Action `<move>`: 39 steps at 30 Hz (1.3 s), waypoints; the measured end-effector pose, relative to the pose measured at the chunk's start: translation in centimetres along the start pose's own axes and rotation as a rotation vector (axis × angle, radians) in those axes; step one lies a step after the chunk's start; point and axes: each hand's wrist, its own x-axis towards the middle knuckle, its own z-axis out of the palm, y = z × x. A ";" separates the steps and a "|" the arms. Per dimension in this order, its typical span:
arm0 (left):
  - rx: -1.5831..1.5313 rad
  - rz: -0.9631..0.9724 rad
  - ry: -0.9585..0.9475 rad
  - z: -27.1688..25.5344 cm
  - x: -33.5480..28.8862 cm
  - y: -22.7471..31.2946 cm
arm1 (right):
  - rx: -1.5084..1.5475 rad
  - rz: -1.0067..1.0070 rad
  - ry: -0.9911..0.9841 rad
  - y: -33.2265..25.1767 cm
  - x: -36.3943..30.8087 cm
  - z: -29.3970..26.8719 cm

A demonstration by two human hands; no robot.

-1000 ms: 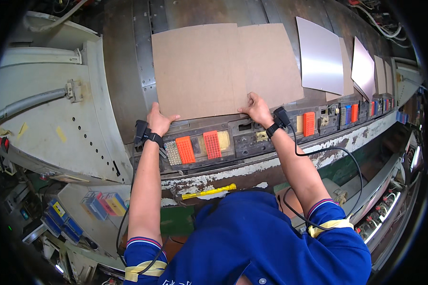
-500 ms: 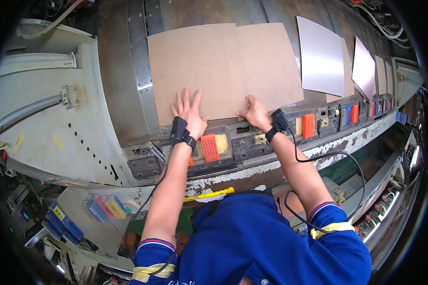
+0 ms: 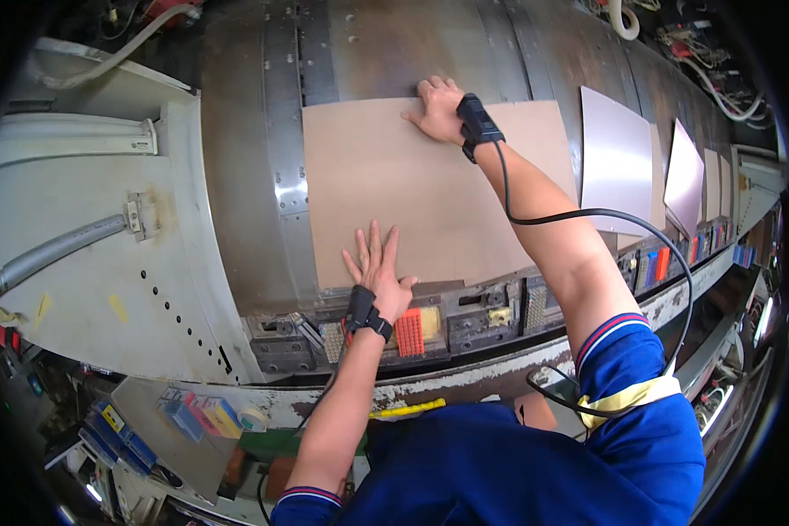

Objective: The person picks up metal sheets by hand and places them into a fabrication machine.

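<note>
Two bare hands work at opposite edges of a tan board (image 3: 390, 188) lying flat on a worn metal table (image 3: 245, 219). The left hand (image 3: 383, 285) is spread wide, palm down, near the board's front edge, its fingers fanned and grasping nothing. The right hand (image 3: 441, 112) reaches to the far edge, fingertips past the rim and thumb apart, pointing left over the board; whether it pinches the edge cannot be told. A second tan board (image 3: 535, 131) lies to the right, partly behind the right forearm, meeting the first along a seam hard to make out. Black devices are strapped to both wrists, and a cable (image 3: 614, 213) loops from the right one past a blue sleeve (image 3: 622, 355). Beyond the forearm, a silver sheet (image 3: 618, 158) lies on the table, with a narrower sheet (image 3: 684, 180) farther right. Along the front rail, an orange block (image 3: 409, 333) sits just beside the left wrist; a yellow strip (image 3: 408, 408) shows nearer the wearer. A pale machine panel (image 3: 88, 228) stands at left.
</note>
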 end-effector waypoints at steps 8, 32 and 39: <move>0.098 0.101 0.204 -1.9 -3.7 0.4 | 0.234 -0.481 0.110 -3.2 -5.2 -13.5; -0.778 0.245 0.927 -15.8 -17.6 1.1 | 0.129 -0.513 0.458 -12.5 -36.3 -15.7; -0.835 0.275 0.857 -16.0 -17.9 0.5 | 0.180 -0.522 0.521 -13.0 -36.8 -15.2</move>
